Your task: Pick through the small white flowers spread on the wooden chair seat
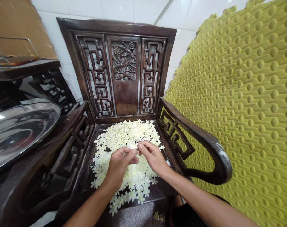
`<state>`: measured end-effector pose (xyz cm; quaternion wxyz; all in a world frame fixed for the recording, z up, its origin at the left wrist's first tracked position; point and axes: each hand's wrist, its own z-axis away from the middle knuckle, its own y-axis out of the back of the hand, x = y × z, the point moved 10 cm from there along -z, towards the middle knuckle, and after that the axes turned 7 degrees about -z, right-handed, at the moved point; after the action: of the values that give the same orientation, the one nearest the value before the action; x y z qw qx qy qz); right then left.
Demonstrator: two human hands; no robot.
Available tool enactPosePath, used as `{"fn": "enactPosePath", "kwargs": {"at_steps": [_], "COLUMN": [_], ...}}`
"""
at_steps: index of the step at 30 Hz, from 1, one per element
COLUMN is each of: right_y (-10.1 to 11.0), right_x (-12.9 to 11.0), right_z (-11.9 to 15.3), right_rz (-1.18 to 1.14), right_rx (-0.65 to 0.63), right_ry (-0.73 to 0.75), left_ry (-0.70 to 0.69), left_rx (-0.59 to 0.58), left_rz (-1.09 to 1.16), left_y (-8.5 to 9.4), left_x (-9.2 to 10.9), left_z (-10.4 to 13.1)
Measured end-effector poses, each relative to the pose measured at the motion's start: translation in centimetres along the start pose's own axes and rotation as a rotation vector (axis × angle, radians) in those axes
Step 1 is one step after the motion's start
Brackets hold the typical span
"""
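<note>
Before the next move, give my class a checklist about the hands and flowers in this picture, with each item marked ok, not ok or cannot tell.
1. White flower raised above the others: ok, it is between the two hands.
2. Left hand and right hand both at that flower: ok.
3. Underside of that flower sound: cannot tell, largely hidden.
4. Loose flowers set apart from one another: not ok, many overlap on the chair seat.
5. Metal tray off the seat: ok, it is to the left.
</note>
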<state>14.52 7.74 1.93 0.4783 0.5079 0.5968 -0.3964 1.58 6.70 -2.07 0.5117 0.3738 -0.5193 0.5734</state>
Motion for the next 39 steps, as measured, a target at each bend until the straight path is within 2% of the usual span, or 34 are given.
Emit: {"fn": "enactPosePath", "kwargs": {"at_steps": [4, 8, 12, 14, 18, 23, 28, 33, 36, 39], "right_y": [0.2, -0.6, -1.1, -1.0, -0.5, -0.5, -0.6, -1.4, -1.4, -1.1], "right_x": [1.3, 2.6, 2.8, 2.4, 0.5, -1.3, -1.9, -1.9, -2.0, -2.2], "right_z": [-0.1, 0.0, 0.2, 0.3, 0.3, 0.6, 0.6, 0.8, 0.9, 0.9], "right_rz": [-0.17, -0.352, -0.38, -0.301, 0.018, 0.277, 0.462, 0.721, 0.781, 0.684], "right_rx": [0.03, -0.013, -0.039, -0.051, -0.045, -0.027, -0.013, -0.09, -0.103, -0.091], "right_ry": [-0.105, -0.24, -0.276, -0.233, -0.056, 0.09, 0.179, 0.254, 0.269, 0.248], "left_ry": [-0.029, -0.013, -0.027, -0.037, -0.052, -0.061, -0.063, -0.076, -0.061, -0.058], "left_rx": [-0.049, -0.094, -0.094, -0.078, -0.061, -0.093, -0.068, -0.035, -0.028, 0.011], "left_rz": [-0.024, -0.065, -0.079, -0.09, -0.16, -0.198, -0.162, -0.165, -0.193, -0.181], "left_y": [-0.6, -1.0, -1.0, -0.8, -0.9, -1.7, -1.5, -0.9, -0.6, 0.0], "left_x": [0.4, 0.6, 0.9, 0.9, 1.0, 0.9, 0.8, 1.4, 1.5, 1.4], "left_z": [0.2, 0.3, 0.4, 0.5, 0.6, 0.7, 0.6, 0.5, 0.4, 0.3]}}
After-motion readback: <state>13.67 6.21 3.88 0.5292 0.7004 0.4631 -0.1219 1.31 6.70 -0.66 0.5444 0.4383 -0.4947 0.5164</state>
